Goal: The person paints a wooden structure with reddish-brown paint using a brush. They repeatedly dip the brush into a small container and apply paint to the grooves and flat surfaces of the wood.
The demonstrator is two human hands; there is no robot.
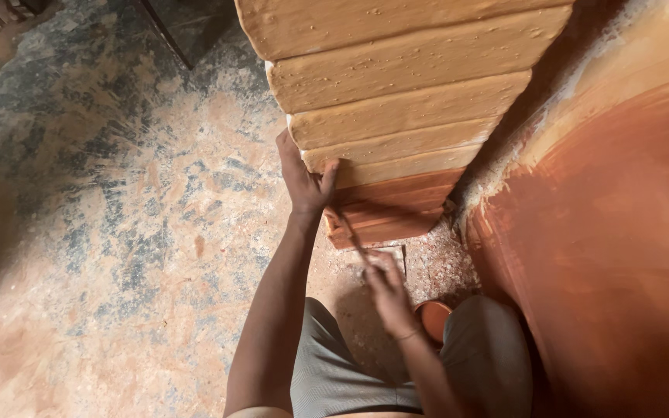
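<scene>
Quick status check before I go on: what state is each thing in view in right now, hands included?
Stepped column: upper tiers pale and unpainted, lowest tiers coated dark reddish-brown.
Left hand: pressed flat against the column's edge, holding nothing.
Right hand: closed on a thin brush, tip at the painted tiers.
Bowl: on the floor by the knee, partly hidden; contents cannot be told.
Wall: lower part painted reddish-brown, top still pale.

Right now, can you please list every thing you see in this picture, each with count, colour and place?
stepped block: one, tan on upper steps, red-brown on lowest steps, top centre
brush: one, thin and dark, against the lowest steps
bowl: one, orange-red, on floor between the knees
wall: one, red-brown paint, right side
floor: grey with tan dust, left side
shorts: grey, bottom centre
left hand: resting on block edge
right hand: holding brush
</scene>
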